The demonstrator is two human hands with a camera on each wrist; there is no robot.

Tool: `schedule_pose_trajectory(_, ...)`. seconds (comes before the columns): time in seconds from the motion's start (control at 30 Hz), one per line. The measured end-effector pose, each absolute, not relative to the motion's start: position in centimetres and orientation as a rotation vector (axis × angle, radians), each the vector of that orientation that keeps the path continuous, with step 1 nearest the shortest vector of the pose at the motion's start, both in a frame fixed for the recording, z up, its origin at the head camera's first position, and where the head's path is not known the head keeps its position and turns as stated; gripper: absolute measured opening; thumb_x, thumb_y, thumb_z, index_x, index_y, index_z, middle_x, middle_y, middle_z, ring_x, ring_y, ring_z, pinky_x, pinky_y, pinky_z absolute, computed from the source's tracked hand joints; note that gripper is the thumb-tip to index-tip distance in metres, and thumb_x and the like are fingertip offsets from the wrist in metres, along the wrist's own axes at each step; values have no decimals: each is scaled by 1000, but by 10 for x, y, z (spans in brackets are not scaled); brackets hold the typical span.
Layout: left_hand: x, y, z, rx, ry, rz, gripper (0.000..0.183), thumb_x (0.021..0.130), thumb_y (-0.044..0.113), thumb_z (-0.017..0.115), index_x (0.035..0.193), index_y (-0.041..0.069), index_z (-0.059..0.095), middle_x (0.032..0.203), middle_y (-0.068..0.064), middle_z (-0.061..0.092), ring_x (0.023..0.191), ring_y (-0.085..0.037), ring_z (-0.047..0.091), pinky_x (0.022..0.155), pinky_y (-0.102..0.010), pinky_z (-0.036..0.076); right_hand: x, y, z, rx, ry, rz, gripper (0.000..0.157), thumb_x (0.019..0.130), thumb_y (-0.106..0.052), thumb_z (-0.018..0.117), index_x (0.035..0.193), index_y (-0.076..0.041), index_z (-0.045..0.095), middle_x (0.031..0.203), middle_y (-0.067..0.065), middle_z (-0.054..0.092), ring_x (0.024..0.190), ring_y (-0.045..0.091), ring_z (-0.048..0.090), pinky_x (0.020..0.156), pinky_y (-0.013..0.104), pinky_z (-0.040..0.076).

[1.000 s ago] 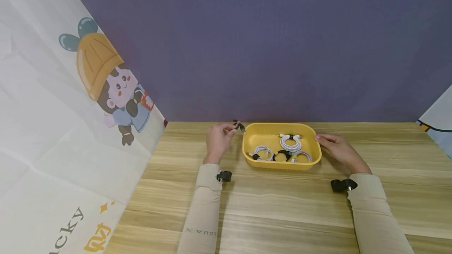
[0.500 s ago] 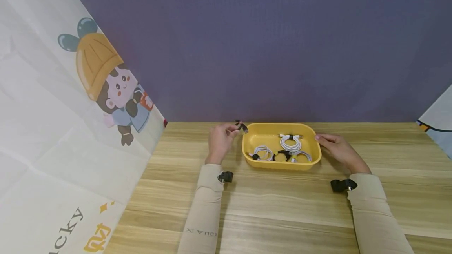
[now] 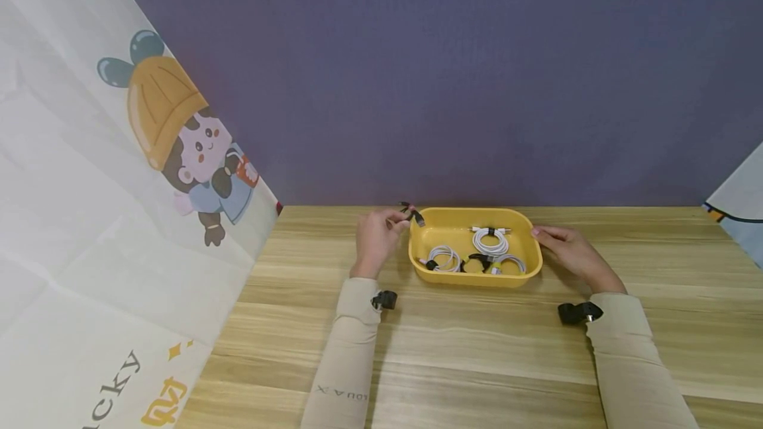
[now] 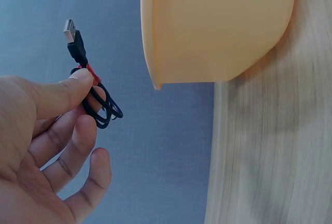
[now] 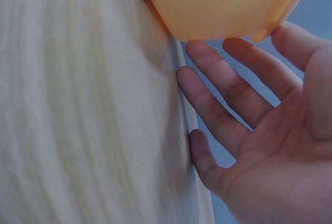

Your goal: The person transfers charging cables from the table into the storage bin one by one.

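Observation:
My left hand (image 3: 377,234) pinches a coiled black USB cable (image 4: 106,105) between thumb and fingertips, its metal plug (image 4: 69,30) pointing up in the left wrist view. A red tie wraps the coil. The cable is at the left rim of a yellow plastic bin (image 3: 477,279) on the table. At the bin's right end, my right hand (image 3: 569,250) holds the rim, thumb over the edge and fingertips against the outer wall. Inside the bin lie a white coiled cable (image 3: 490,245) with a black strap, another white cable (image 3: 445,258), a black cable (image 3: 475,262) and a pale cable (image 3: 512,262).
The wood-grain table (image 3: 471,356) runs back to a dark blue-grey panel (image 3: 465,85) right behind the bin. A white sheet with a cartoon figure (image 3: 199,144) hangs at the left. A thin black cord (image 3: 742,219) shows at the far right.
My left hand has moved slightly to the right with the black USB cable, bringing its plug over the bin's left rim. The right hand and the bin have stayed put.

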State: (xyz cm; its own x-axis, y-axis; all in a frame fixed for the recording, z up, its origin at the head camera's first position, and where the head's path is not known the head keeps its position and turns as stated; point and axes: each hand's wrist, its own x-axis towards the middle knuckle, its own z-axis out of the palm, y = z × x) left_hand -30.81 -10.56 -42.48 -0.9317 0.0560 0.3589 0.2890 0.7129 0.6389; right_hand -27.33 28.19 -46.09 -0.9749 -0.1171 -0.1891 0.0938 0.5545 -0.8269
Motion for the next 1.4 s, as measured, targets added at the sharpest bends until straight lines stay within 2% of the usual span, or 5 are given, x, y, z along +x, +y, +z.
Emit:
schedule_pose_trajectory(0.87, -299, -93, -419, -371, -2627, -995, 10, 91, 24, 78, 97, 16, 82, 87, 1, 79, 67, -9, 64, 59, -22, 49, -271, 282, -460, -10, 2557, -1369, 77, 105, -59, 40, 157, -2, 37, 159, 27, 38, 147, 50, 34, 114, 67, 34)
schedule_pose_trajectory(1.4, -296, -83, -420, -434, -2622, -934, 12, 89, 27, 80, 96, 18, 82, 88, 5, 80, 61, -6, 61, 56, -19, 46, -270, 280, -455, 10, 2567, -1346, 77, 105, -60, 41, 157, -3, 38, 160, 26, 38, 148, 50, 33, 114, 68, 33)
